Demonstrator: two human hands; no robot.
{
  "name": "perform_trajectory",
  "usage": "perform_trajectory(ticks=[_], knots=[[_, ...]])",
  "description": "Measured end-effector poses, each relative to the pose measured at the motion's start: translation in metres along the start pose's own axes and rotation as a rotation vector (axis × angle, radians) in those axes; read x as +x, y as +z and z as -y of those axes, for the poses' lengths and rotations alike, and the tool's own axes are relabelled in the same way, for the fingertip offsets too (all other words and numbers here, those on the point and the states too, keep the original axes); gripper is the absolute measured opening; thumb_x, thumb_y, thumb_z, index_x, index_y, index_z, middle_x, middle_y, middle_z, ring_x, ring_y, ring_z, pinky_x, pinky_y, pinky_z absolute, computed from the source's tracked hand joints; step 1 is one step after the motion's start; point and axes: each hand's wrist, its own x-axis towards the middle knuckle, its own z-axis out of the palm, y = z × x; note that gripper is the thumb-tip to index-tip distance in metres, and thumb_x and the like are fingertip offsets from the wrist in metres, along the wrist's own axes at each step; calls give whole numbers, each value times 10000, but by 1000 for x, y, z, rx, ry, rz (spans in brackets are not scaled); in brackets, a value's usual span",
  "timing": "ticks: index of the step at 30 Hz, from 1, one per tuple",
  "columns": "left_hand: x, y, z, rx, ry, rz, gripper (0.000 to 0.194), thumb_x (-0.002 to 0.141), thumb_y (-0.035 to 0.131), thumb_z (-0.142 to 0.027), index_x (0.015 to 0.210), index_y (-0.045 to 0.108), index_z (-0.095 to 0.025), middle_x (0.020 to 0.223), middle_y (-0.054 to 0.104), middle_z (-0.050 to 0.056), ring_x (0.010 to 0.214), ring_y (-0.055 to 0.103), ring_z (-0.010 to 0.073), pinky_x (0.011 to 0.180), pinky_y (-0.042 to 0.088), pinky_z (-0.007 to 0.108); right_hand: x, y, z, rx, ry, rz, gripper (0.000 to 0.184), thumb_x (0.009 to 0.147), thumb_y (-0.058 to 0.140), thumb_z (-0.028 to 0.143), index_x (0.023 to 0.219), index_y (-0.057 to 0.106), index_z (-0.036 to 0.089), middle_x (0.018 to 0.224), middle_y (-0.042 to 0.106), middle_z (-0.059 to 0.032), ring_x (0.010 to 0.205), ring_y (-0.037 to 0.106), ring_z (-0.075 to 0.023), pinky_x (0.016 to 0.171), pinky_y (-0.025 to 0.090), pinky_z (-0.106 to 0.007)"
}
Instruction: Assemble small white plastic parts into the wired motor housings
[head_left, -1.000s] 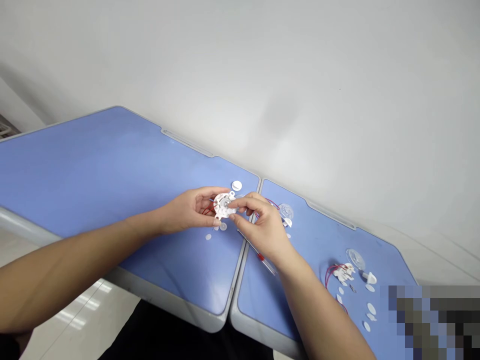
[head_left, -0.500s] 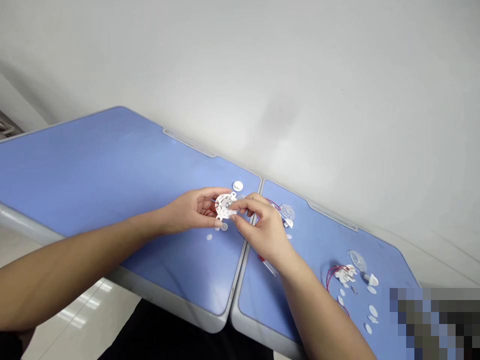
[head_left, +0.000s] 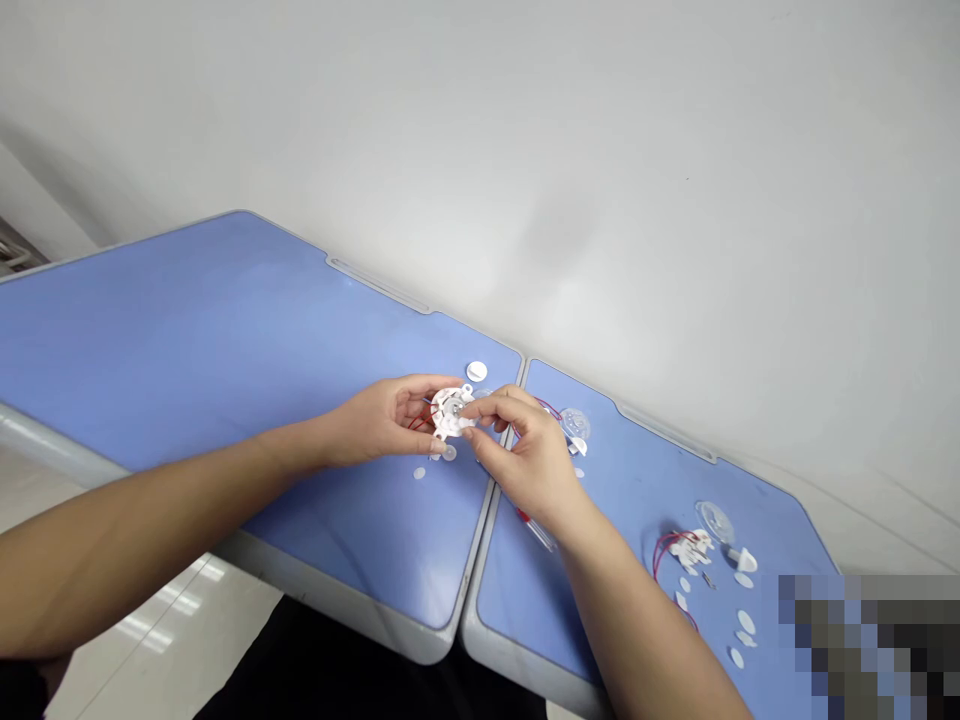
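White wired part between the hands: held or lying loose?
Held: the left hand has the white part between thumb and fingers, and the right hand is at its face.

Screwdriver [head_left: 537, 531] shaft mostly hidden now (nr R hand [head_left: 534, 462]), cam view shifted

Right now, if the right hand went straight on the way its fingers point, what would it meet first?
Most likely the round white plastic housing: the fingertips of the right hand appear right at it, though depth leaves contact unclear. Beyond it, the left hand lies in line.
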Motion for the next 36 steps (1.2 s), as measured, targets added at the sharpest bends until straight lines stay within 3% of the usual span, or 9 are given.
perform_trajectory(ticks=[26,36], knots=[[-1,-1,-4,24,8,-41,677,657,797,-150,1283,539,-159,1201,667,129,1055,654,221,960,511,385,2,-10,7,151,121,-37,78,752,634,183,801,678,225,805,622,-10,737,548,-145,736,464,-311],[-2,-2,-6,66,-10,-78,717,634,809,-195,1293,530,-153,1212,663,139,1077,649,251,968,506,420,-1,-10,5,295,257,-21,71,765,655,264,814,663,214,721,646,-3,665,558,-139,641,454,-287]])
